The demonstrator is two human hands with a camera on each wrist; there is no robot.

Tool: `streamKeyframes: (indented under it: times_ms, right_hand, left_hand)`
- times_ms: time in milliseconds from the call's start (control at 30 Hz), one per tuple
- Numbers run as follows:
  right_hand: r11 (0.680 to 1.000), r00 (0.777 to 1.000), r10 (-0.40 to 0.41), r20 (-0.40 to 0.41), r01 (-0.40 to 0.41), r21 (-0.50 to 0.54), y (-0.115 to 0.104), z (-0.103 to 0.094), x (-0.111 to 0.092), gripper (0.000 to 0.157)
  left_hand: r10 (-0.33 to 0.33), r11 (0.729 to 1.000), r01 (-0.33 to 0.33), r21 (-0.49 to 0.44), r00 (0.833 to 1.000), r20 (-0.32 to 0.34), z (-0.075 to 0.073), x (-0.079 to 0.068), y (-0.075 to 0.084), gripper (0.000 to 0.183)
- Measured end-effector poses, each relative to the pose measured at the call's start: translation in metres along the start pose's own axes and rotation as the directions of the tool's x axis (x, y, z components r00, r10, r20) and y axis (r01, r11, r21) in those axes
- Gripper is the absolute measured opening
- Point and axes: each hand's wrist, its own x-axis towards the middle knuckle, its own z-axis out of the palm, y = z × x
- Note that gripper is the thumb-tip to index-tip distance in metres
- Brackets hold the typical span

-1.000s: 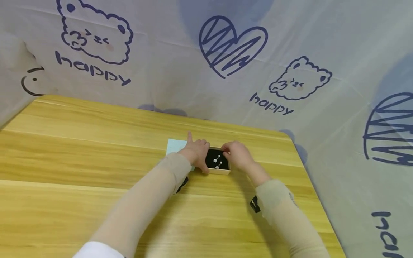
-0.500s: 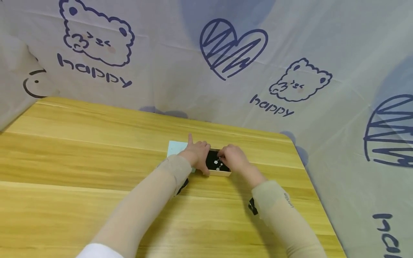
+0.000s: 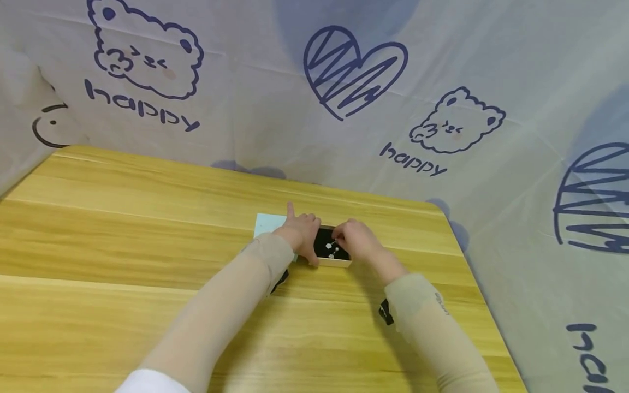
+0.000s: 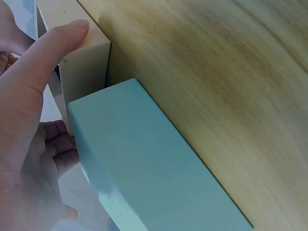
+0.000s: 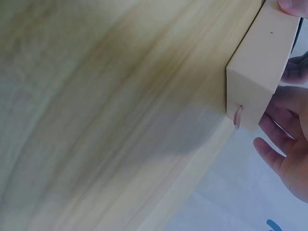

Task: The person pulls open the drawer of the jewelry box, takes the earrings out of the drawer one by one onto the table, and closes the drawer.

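A small beige drawer-style box (image 3: pixel 334 263) with a black insert (image 3: pixel 320 237) lies on the table. My left hand (image 3: pixel 302 231) grips its left part, thumb on the front wall and the other fingers at the back. In the insert are two earrings with white flowers, an upper earring (image 3: pixel 328 246) and a lower earring (image 3: pixel 331 256). My right hand (image 3: pixel 360 240) reaches over the right end, its thumb and finger pinching the top of the upper earring, which they hide. A pale blue box sleeve (image 4: pixel 144 159) lies just left of the beige box, partly under my left wrist.
The wooden table (image 3: pixel 147 234) ends at the back against a white cloth (image 3: pixel 255 109) printed with bears and hearts. A small pink tab (image 5: pixel 237 117) sticks out of the beige box's end in the right wrist view.
My right hand has moved left from the box's right rim, in over the insert to the upper earring. The left hand keeps its hold on the box.
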Motion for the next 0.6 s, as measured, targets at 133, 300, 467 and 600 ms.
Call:
streamKeyframes:
  times_ms: [133, 300, 467, 600]
  right_hand:
    - [1.000, 1.000, 0.006, 0.019, -0.006, 0.016, 0.000, -0.005, -0.001, 0.016]
    - [1.000, 1.000, 0.011, 0.019, -0.012, 0.023, -0.001, -0.010, -0.003, 0.015]
    - [0.999, 1.000, 0.011, 0.007, -0.011, 0.038, -0.003, -0.019, -0.004, 0.014]
    - [0.998, 1.000, 0.030, -0.010, -0.029, 0.054, 0.000, -0.027, -0.005, 0.014]
  left_hand:
    - [-0.005, 1.000, 0.005, 0.008, 1.000, 0.004, 0.000, 0.001, 0.000, 0.097]
    - [-0.005, 1.000, 0.005, 0.012, 1.000, 0.012, 0.000, 0.001, 0.001, 0.098]
    - [0.002, 1.000, -0.002, 0.005, 1.000, 0.008, 0.000, 0.002, 0.000, 0.098]
    - [0.007, 1.000, -0.007, 0.001, 1.000, 0.012, 0.000, 0.002, 0.000, 0.098]
